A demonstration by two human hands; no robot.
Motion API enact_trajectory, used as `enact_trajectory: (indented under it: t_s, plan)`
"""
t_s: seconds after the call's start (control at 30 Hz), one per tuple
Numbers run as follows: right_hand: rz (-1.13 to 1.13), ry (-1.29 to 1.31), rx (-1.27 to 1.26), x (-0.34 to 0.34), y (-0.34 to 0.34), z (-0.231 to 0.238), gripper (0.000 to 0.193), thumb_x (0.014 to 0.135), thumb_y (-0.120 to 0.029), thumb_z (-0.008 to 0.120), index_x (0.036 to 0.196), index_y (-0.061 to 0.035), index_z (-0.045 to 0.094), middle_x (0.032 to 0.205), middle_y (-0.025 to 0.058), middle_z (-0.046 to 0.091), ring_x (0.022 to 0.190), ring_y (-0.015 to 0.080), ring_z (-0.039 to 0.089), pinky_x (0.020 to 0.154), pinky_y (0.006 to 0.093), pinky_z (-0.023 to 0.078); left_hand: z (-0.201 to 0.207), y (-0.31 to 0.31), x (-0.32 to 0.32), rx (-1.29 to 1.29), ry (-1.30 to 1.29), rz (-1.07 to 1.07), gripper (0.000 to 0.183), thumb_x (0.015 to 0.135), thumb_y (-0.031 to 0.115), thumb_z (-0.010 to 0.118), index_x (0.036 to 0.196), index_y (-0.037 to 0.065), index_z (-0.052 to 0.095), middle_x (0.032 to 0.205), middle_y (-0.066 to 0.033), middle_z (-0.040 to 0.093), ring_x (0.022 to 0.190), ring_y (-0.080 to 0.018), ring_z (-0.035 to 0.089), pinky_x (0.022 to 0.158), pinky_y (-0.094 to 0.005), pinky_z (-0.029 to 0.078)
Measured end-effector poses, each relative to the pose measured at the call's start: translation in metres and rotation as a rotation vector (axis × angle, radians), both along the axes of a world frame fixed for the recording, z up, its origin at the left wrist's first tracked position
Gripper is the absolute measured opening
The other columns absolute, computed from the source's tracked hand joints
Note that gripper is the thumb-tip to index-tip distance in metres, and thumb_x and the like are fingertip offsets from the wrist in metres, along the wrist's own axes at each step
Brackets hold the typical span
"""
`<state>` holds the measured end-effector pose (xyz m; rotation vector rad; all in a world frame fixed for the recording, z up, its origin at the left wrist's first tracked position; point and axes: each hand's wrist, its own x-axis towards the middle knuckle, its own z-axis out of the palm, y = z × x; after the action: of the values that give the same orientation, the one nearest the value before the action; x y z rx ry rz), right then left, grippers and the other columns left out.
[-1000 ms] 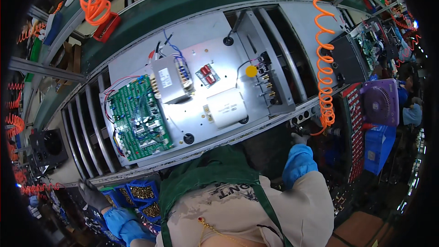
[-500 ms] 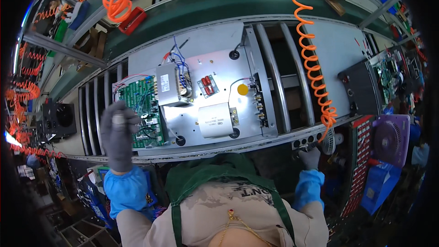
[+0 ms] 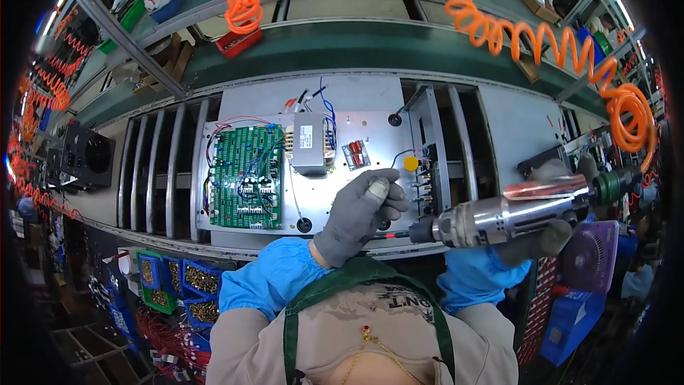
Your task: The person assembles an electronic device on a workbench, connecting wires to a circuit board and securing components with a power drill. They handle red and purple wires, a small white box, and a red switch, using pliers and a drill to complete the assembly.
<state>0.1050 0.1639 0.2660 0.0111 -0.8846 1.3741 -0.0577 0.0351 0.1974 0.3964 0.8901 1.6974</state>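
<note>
My left hand (image 3: 360, 210), in a grey glove, hangs over the near part of a metal chassis plate (image 3: 320, 217). Its fingers are curled with the thumb pressed against them; anything pinched there is hidden. A silver air screwdriver (image 3: 499, 214) lies level in my right hand (image 3: 538, 242), gloved fingers wrapped round its body. The bit (image 3: 390, 235) points left and runs close to my left hand; contact cannot be told. On the plate are a green circuit board (image 3: 246, 178), a transformer (image 3: 309, 144), a small board with red parts (image 3: 355, 155) and a yellow disc (image 3: 411, 163).
An orange coiled hose (image 3: 527, 36) leads to the screwdriver's rear end. Metal rollers (image 3: 160, 171) flank the plate. Blue bins (image 3: 201, 278) of brass-coloured screws stand near left. A purple fan (image 3: 591, 253) is at the right, a black box (image 3: 84, 153) at the far left.
My left hand has moved right from the circuit board to the plate's near middle, covering the white capacitor. My right hand has come up with the screwdriver, and the hose has stretched right.
</note>
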Motion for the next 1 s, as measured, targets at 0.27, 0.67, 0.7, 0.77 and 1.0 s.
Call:
enact_trajectory:
  t_s: [0.27, 0.67, 0.7, 0.77, 1.0]
  plan:
    - [0.79, -0.003, -0.102, -0.067, -0.026, 0.008, 0.074, 0.072, -0.01, 0.069, 0.135, -0.0062, 0.032, 0.083, 0.0079, 0.054, 0.066, 0.0199, 0.053, 0.072, 0.0466, 0.052, 0.019, -0.011, -0.006, 0.136, -0.296, 0.112, 0.036, 0.095, 0.02, 0.051, 0.123, -0.001, 0.044, 0.094, -0.0084, 0.055, 0.078, -0.0131, 0.055, 0.066, -0.0232, 0.048]
    - [0.665, 0.063, 0.023, -0.07, 0.02, 0.024, 0.057, 0.075, -0.009, 0.062, 0.127, -0.0012, 0.04, 0.072, -0.003, 0.036, 0.064, 0.0096, 0.041, 0.065, 0.0292, 0.037, -0.007, -0.024, -0.016, 0.183, -0.512, 0.113, 0.03, 0.093, 0.012, 0.053, 0.12, 0.003, 0.049, 0.097, -0.0064, 0.05, 0.077, -0.0109, 0.05, 0.065, -0.0217, 0.045]
    - [0.663, 0.078, 0.005, -0.071, 0.019, 0.023, 0.056, 0.076, -0.011, 0.063, 0.126, -0.0014, 0.041, 0.072, -0.0036, 0.035, 0.063, 0.0085, 0.039, 0.064, 0.0275, 0.034, -0.009, -0.025, -0.014, 0.161, -0.502, 0.136, 0.03, 0.093, 0.013, 0.054, 0.12, 0.003, 0.049, 0.096, -0.006, 0.051, 0.075, -0.0103, 0.049, 0.064, -0.0211, 0.045]
    - [0.664, 0.086, 0.047, -0.073, 0.022, 0.021, 0.051, 0.08, -0.014, 0.06, 0.126, -0.0009, 0.043, 0.07, -0.0036, 0.034, 0.062, 0.008, 0.038, 0.062, 0.027, 0.033, -0.016, -0.025, -0.013, 0.156, -0.501, 0.146, 0.029, 0.092, 0.014, 0.055, 0.12, 0.004, 0.05, 0.093, -0.0052, 0.051, 0.072, -0.009, 0.047, 0.061, -0.0201, 0.043]
    - [0.7, 0.071, 0.01, -0.077, 0.024, 0.017, 0.051, 0.082, -0.014, 0.059, 0.127, -0.002, 0.041, 0.071, -0.0016, 0.036, 0.063, 0.0111, 0.042, 0.063, 0.0318, 0.04, -0.023, -0.022, -0.011, 0.172, -0.432, 0.103, 0.029, 0.092, 0.021, 0.057, 0.116, 0.004, 0.054, 0.089, -0.0033, 0.052, 0.063, -0.0063, 0.041, 0.054, -0.0184, 0.037]
